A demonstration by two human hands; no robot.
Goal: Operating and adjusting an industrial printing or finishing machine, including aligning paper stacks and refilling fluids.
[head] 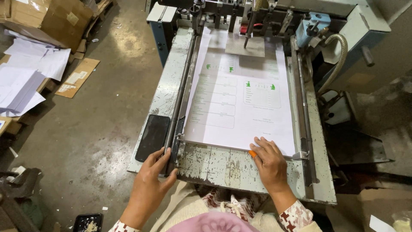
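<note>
A stack of white printed sheets (pixel 240 107) with green marks lies on the worn metal feed table (pixel 223 165) of a printing machine. My right hand (pixel 268 161) rests flat on the near edge of the stack, with an orange cap on one fingertip. My left hand (pixel 152 172) grips the near end of the dark side guide bar (pixel 182 92) that runs along the stack's left edge. A black phone (pixel 152 136) lies face up just left of that bar.
The machine's head (pixel 257 17) with rollers and a hose (pixel 339 56) stands at the far end. A right guide rail (pixel 302 111) borders the stack. On the floor to the left lie loose white paper (pixel 30 73), cardboard (pixel 77 77) and boxes.
</note>
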